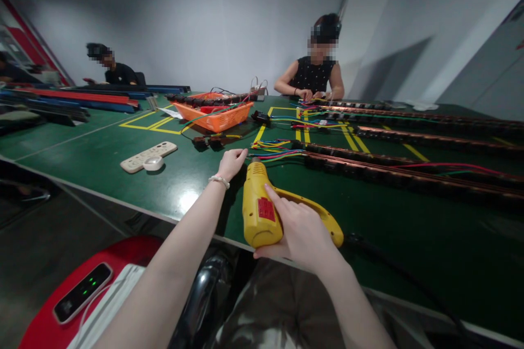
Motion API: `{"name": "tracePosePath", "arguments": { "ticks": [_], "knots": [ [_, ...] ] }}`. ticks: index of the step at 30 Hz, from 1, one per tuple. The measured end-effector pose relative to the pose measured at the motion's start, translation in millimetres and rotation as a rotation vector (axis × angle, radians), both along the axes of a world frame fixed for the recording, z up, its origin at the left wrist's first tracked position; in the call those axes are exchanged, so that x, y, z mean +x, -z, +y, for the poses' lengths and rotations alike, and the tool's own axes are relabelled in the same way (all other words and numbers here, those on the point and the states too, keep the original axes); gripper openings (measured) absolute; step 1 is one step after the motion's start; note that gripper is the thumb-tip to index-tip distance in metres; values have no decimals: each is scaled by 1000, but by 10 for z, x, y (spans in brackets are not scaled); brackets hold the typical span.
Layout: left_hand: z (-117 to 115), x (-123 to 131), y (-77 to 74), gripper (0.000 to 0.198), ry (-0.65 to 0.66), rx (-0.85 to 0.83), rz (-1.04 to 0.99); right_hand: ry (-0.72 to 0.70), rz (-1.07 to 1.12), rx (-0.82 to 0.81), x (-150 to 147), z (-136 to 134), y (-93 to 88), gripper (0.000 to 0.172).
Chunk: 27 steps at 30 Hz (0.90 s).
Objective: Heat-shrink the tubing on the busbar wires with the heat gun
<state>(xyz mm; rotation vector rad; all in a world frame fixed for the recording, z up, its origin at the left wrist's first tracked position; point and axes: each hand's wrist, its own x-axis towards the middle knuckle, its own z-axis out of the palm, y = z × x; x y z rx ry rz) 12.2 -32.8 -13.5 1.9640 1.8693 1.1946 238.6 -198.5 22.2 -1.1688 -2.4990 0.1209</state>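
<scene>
My right hand (305, 229) is wrapped around the body of a yellow heat gun (254, 212), index finger lying along its side by a red label. The gun's nozzle points away from me, close to several coloured wires (278, 154). At the ends of those wires is my left hand (234, 163), its fingers closed in a pinch; the exact contact is partly hidden. The wires come out of a long dark bar with copper strips (368, 170) lying to the right. A black cord (380, 253) trails from the heat gun's handle.
Ahead stands an orange basket (216, 118) with dark parts in it. A beige remote control (149, 156) and small white round object (153, 163) lie left on the green table (196, 172). More wired bars (429, 139) lie right. Two people (313, 73) sit across the table.
</scene>
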Motion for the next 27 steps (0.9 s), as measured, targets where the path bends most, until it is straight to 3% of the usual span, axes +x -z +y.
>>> {"name": "tracePosePath", "arguments": {
  "ticks": [6,15,21,27],
  "knots": [
    [-30,17,-46,44,-10,-36,21,64,-33,27,297,68,-1,116],
    [-75,23,-45,43,92,-52,181,301,-84,80,612,126,11,113],
    [-23,-6,-27,40,57,2,228,338,-89,166,600,74,78,112],
    [-8,14,-32,33,48,6,214,333,-119,295,399,31,147,113]
  ]
}}
